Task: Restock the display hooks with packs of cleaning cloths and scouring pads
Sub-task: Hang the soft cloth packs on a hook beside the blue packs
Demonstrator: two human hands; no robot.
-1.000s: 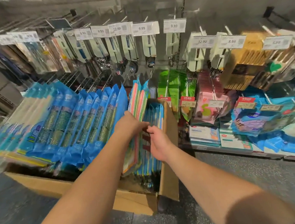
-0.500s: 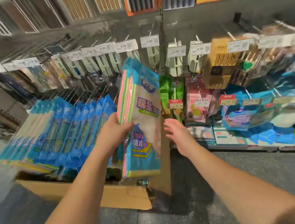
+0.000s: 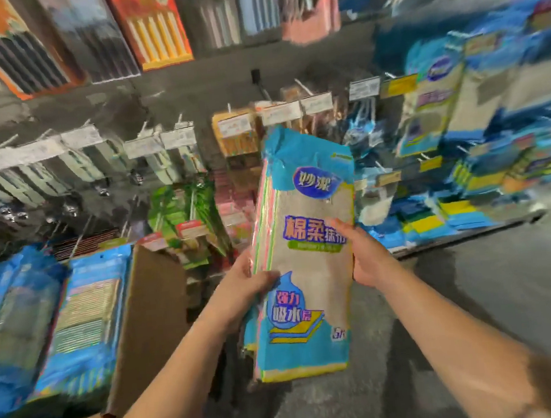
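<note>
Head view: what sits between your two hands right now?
In the head view, a stack of cleaning cloth packs, upright, gripped by the left hand and right hand at opposite edges.

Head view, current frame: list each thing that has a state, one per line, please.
Pack of cleaning cloths: lifted clear of the box, upright, held by both hands.
Left hand: grips the pack's left edge, thumb on its front.
Right hand: holds the pack's right edge, thumb on its front.
Cardboard box: open, flap up, blue packs standing in it.
Display hooks: hung with goods; too blurred to tell which are full.
</note>
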